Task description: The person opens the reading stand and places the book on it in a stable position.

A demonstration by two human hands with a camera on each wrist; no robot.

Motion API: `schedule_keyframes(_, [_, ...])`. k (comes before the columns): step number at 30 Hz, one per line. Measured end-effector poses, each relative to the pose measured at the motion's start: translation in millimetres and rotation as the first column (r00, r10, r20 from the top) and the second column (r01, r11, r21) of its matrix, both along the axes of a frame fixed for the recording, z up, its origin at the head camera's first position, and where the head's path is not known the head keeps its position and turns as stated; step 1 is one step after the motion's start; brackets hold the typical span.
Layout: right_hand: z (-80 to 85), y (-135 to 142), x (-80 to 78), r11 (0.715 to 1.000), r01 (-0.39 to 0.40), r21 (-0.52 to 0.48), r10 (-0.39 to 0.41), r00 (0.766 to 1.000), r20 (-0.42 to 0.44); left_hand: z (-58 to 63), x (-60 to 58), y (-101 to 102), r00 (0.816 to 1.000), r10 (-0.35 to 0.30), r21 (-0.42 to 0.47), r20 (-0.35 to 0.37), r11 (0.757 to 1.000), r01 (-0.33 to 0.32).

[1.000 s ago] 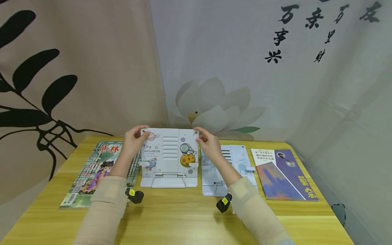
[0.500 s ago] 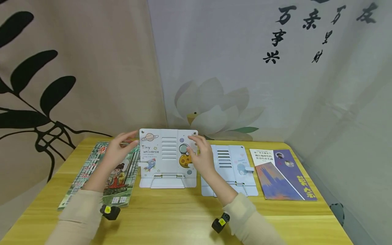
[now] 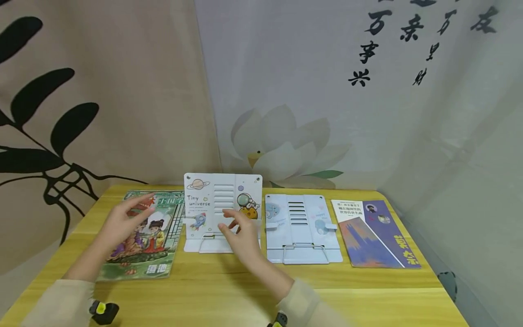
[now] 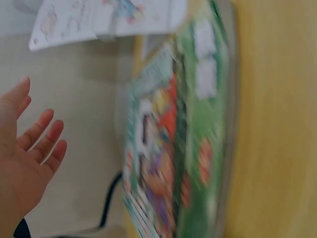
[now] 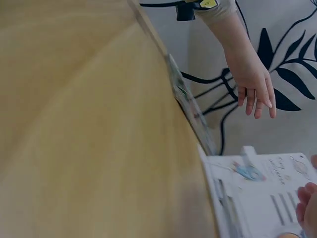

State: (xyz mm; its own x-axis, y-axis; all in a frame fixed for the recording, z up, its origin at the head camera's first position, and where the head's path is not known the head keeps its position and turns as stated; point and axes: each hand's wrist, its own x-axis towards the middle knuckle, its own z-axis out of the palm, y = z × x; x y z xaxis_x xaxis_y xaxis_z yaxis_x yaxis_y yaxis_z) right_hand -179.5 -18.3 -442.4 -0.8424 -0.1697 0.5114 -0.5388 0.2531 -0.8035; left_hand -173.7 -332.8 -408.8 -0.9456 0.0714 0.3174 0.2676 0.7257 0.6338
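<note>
My left hand point(image 3: 118, 222) hovers over the green illustrated magazine point(image 3: 159, 252), fingers extended and apart, holding nothing. In the left wrist view that hand point(image 4: 29, 158) appears beside the blurred magazine point(image 4: 198, 129). A white metal book stand point(image 3: 198, 206), printed "Tiny universe" with a rocket and an astronaut, stands upright at the middle of the table. In front of its lower right part is my right hand point(image 3: 245, 238), with loosely bent fingers, thumb and index apart and nothing between them. It hides part of the stand's wire holder. Only its fingertips point(image 5: 309, 208) show in the right wrist view.
A second white book stand point(image 3: 302, 220) with pale blue pictures leans back to the right of the first. Farther right a purple book point(image 3: 380, 234) lies flat on the yellow wooden table point(image 3: 367, 304). A printed cloth backdrop point(image 3: 286, 91) hangs behind the table.
Both hands have let go of the top corners of the Tiny universe stand. The left hand has moved left and down over the magazine; the right has come down and left across the stand.
</note>
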Motion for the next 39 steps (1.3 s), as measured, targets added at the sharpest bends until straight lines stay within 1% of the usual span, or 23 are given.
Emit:
schedule_keyframes(5, [-14.0,-17,10.4,0.998,-0.037,-0.055,0.042,0.995,0.095,-14.0,11.7,-26,0.999,0.034,-0.037,0.011,0.999,-0.033])
schedule_keyframes(8, [-22.0,-26,15.9,0.995,-0.042,-0.087,0.057,0.984,0.171,-22.7,15.9,-40,0.997,0.066,-0.038,0.031,0.997,-0.065])
schedule_keyframes(12, [-32.5,-39,24.0,0.992,-0.052,-0.115,0.083,0.955,0.283,-34.3,20.4,-55,0.988,0.114,-0.034,0.101,0.993,-0.111])
schedule_keyframes(15, [-41.2,-52,29.9,0.989,-0.06,-0.138,0.104,0.934,0.343,-42.5,24.1,-67,0.979,0.138,-0.033,0.149,0.99,-0.135])
schedule_keyframes(18, [-47.6,-65,35.6,0.986,-0.053,-0.161,0.112,0.915,0.388,-48.3,26.1,-77,0.969,0.162,-0.036,0.188,0.987,-0.158])
schedule_keyframes(23, [-50.8,-84,44.6,0.982,-0.041,-0.182,0.119,0.887,0.446,-54.3,28.3,-91,0.949,0.187,-0.024,0.253,0.982,-0.187])
schedule_keyframes(28, [-52.0,-99,51.4,0.981,-0.029,-0.191,0.12,0.867,0.484,-61.8,31.5,-102,0.943,0.197,-0.05,0.27,0.98,-0.191])
schedule_keyframes(32, [-53.5,-110,52.5,0.98,-0.012,-0.2,0.116,0.848,0.517,-68.7,30.7,-108,0.926,0.208,-0.05,0.314,0.978,-0.203])
schedule_keyframes(35, [-54.1,-116,51.4,0.983,-0.004,-0.186,0.106,0.833,0.543,-71.8,28.9,-110,0.91,0.225,-0.042,0.347,0.974,-0.225])
schedule_keyframes(39, [-54.4,-124,49.0,0.989,-0.013,-0.147,0.092,0.833,0.546,-73.5,26.2,-110,0.901,0.244,-0.039,0.359,0.968,-0.246])
